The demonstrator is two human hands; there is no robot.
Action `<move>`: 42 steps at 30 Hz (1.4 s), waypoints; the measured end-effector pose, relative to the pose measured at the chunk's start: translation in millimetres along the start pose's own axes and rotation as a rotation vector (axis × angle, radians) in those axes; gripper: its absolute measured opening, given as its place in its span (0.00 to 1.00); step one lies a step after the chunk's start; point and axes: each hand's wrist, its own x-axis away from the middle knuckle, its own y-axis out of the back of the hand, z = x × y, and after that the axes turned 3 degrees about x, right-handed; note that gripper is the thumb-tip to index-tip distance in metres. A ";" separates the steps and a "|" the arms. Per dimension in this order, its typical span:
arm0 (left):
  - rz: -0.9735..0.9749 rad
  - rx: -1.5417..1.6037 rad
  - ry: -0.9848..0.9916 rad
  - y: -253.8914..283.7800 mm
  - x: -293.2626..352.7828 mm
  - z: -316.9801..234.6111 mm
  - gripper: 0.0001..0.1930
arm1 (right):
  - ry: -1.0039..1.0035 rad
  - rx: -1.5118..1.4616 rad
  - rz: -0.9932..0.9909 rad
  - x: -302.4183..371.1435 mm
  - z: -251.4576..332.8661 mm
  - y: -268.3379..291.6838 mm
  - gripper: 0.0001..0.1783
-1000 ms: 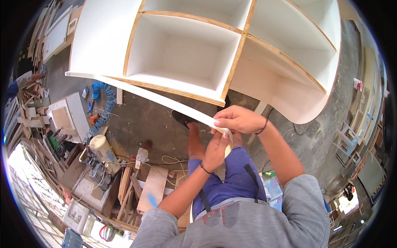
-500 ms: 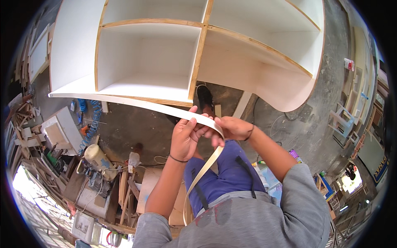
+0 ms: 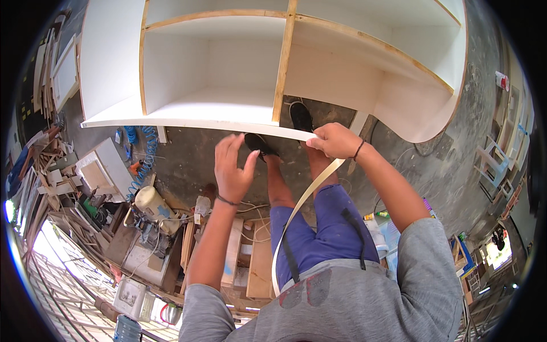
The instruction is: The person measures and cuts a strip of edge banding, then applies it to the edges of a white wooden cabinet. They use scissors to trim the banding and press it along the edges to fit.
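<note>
A long, thin strip of white edge banding (image 3: 228, 125) runs along the bottom front edge of a white cabinet (image 3: 245, 74) with bare wood edges. Past the cabinet's middle divider the strip stretches free to my right hand (image 3: 337, 141), which pinches it between thumb and fingers. From there its cream-coloured back curls down over my legs toward my waist. My left hand (image 3: 233, 168) is off the strip, just below it, with fingers raised and thumb apart, holding nothing.
An air compressor (image 3: 155, 204) with a cream tank stands at the lower left, near a coiled blue air hose (image 3: 149, 154). Wood offcuts and boards pile up along the left. A light blue frame (image 3: 494, 162) sits at the right. My black shoes (image 3: 300, 117) are under the cabinet's edge.
My left hand has let go of the strip and moved left and up, its fingers opening. My right hand has moved right and up, drawing the strip straighter along the cabinet edge.
</note>
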 end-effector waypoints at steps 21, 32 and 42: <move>0.297 -0.077 -0.301 -26.4 -50.8 36.4 0.14 | -0.114 -0.046 0.037 -6.6 -2.6 -4.2 0.22; 0.297 -0.086 -0.321 -28.3 -53.3 36.4 0.13 | -0.082 -0.061 0.032 -10.9 -9.3 -5.3 0.22; 0.286 -0.036 -0.313 -28.6 -55.6 35.2 0.11 | -0.075 -0.084 0.038 -16.8 -13.8 -6.9 0.20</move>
